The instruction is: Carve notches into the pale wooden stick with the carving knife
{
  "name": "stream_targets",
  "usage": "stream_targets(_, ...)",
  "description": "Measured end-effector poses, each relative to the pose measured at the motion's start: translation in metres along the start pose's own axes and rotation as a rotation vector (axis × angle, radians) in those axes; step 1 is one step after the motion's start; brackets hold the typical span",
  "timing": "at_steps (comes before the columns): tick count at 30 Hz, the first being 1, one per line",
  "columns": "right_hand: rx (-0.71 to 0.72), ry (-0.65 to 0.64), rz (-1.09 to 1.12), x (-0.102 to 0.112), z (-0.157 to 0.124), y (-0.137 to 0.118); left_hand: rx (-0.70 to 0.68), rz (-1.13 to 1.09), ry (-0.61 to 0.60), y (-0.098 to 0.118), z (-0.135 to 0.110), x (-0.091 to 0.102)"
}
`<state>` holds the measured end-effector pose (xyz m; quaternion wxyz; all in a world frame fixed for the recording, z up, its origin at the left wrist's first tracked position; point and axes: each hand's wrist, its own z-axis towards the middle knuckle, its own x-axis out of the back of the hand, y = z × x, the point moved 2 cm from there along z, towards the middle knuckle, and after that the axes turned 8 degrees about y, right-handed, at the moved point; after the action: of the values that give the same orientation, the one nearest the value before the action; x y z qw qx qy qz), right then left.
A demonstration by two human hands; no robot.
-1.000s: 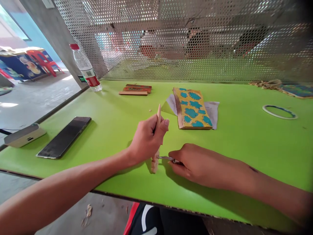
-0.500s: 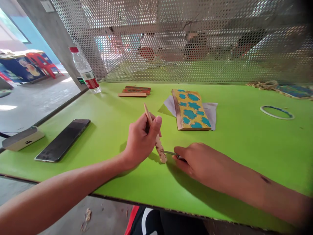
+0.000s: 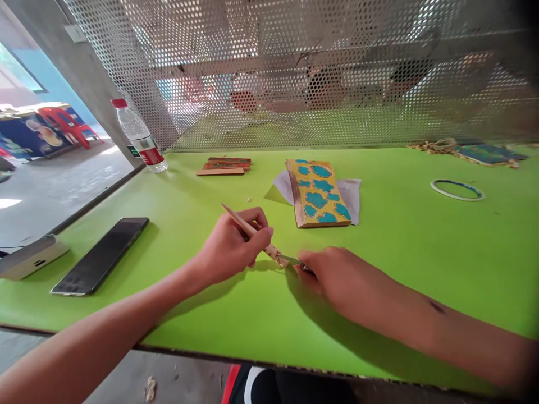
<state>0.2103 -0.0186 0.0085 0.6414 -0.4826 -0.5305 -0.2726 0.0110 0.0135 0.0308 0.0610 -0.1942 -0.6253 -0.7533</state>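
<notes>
My left hand grips a slim pale wooden stick that lies nearly level, its pointed end aimed up and to the left. My right hand pinches a small metal carving knife. The blade meets the stick's rough lower end, just beyond my left fingers. Part of the stick is hidden by my left hand, and my right fingers cover the knife's handle. Both hands hover low over the green table.
Beyond my hands lie wooden sticks and a yellow-and-teal painted board on paper. A phone, white box, water bottle, tape ring and perforated metal screen surround them.
The stick has tilted from nearly upright to nearly level, with its point swung left. The knife now meets its lower end. The whole view has shifted slightly.
</notes>
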Motion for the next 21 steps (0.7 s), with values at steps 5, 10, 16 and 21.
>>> stream_targets(5, -0.035, -0.015, 0.094, -0.005, -0.007, 0.003, 0.002, 0.056, 0.024, 0.006, -0.009, -0.003)
stream_targets(10, -0.009, -0.093, 0.237, -0.011, -0.006, 0.012, -0.002, 0.084, 0.026, 0.008, -0.01, -0.004)
stream_targets(16, 0.006, -0.196, 0.315, -0.005, 0.004, 0.016, -0.008, 0.074, 0.031, 0.008, -0.008, -0.005)
stream_targets(21, 0.012, -0.183, 0.292, -0.005, 0.005, 0.018, 0.006, 0.067, 0.038, 0.009, -0.007, -0.004)
